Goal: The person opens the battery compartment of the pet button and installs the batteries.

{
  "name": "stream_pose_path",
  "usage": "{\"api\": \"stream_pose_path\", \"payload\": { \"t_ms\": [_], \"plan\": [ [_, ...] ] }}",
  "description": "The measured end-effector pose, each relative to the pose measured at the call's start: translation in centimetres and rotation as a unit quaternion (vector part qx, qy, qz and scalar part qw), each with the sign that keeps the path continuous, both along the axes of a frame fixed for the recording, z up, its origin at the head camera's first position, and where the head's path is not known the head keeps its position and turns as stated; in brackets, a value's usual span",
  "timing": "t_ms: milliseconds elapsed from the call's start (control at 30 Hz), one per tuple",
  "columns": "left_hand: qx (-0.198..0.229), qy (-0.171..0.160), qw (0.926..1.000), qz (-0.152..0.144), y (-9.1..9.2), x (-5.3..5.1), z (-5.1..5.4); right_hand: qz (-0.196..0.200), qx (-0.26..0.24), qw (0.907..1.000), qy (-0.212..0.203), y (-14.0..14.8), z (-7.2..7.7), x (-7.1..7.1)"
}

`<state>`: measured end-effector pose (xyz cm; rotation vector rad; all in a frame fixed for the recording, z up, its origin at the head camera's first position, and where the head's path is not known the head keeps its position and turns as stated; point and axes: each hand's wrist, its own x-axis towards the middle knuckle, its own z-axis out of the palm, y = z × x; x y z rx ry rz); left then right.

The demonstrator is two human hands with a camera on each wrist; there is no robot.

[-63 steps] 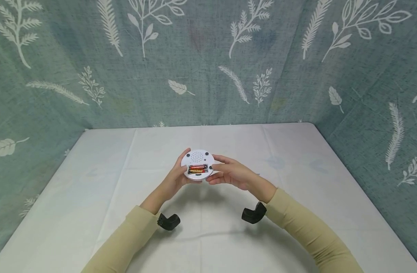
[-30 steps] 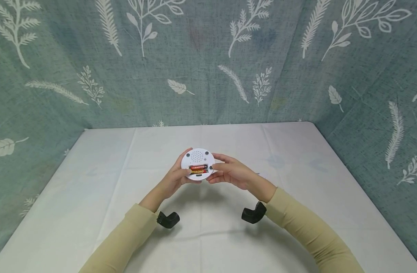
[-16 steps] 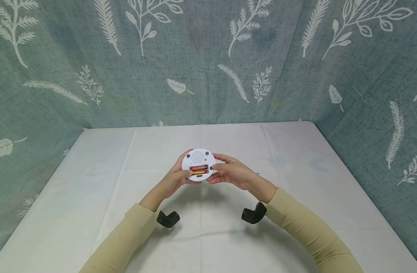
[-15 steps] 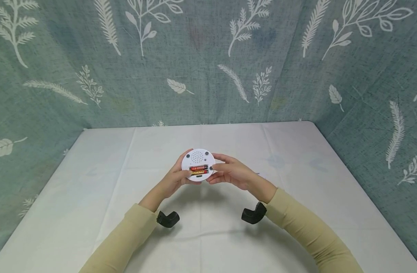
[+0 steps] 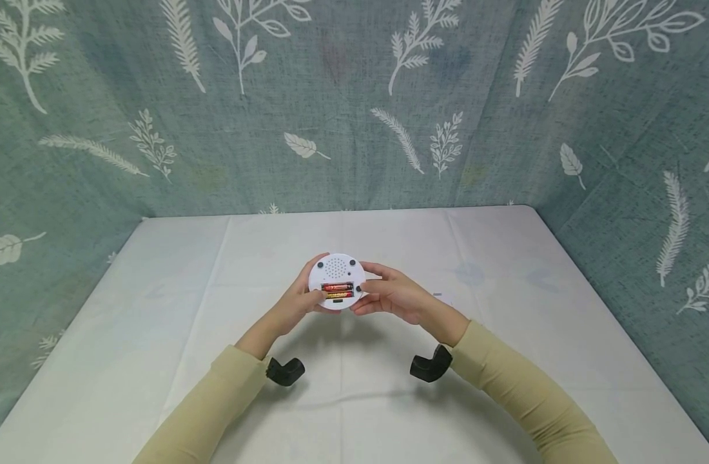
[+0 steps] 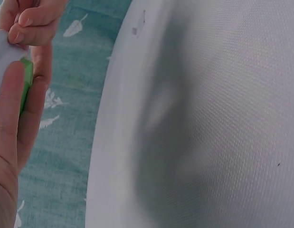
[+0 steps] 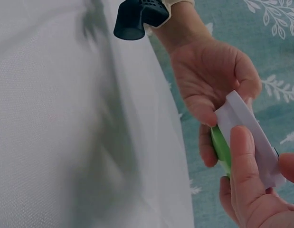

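Both hands hold up a round white device (image 5: 334, 265), its underside with speaker holes and dark feet facing the head camera. Two red-and-gold batteries (image 5: 337, 290) lie side by side in its uncovered battery compartment. My left hand (image 5: 295, 303) grips the left rim, its thumb at the left end of the lower battery. My right hand (image 5: 398, 294) holds the right rim between thumb and fingers, the thumb beside a dark foot. Both wrist views show a green part (image 7: 221, 148) on the device's other side; its front is mostly hidden.
A small pale flat piece (image 5: 444, 298) lies on the white-covered table (image 5: 186, 361), partly behind my right wrist; its kind is unclear. Black wrist mounts (image 5: 285, 372) stick out under both forearms. Leaf-patterned cloth (image 5: 343, 129) stands behind and along the sides.
My left thumb has shifted from the device's left edge onto the lower battery's left end. The device has tilted slightly. My right hand has barely moved.
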<state>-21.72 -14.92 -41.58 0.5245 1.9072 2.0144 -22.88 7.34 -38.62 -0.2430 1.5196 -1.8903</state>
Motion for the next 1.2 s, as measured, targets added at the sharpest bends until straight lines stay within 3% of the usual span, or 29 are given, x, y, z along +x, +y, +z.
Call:
{"api": "stream_pose_path", "payload": {
  "t_ms": [300, 567, 833, 1200],
  "plan": [
    [-0.001, -0.026, 0.9996, 0.005, -0.1, -0.1, -0.14, 0.0, 0.006, 1.0, -0.004, -0.04, 0.05, -0.08],
    [-0.076, 0.016, 0.997, 0.006, -0.26, -0.07, -0.43, 0.004, 0.015, 0.9999, 0.006, 0.19, -0.19, -0.23],
    [-0.068, 0.026, 0.9973, 0.009, 0.18, 0.18, -0.5, 0.009, 0.013, 0.9999, 0.0, 0.44, 0.05, -0.17],
    [-0.068, 0.029, 0.9965, 0.04, 0.6, 0.68, -0.26, 0.026, 0.016, 0.9995, 0.007, 0.77, 0.25, -0.21]
  ]
}}
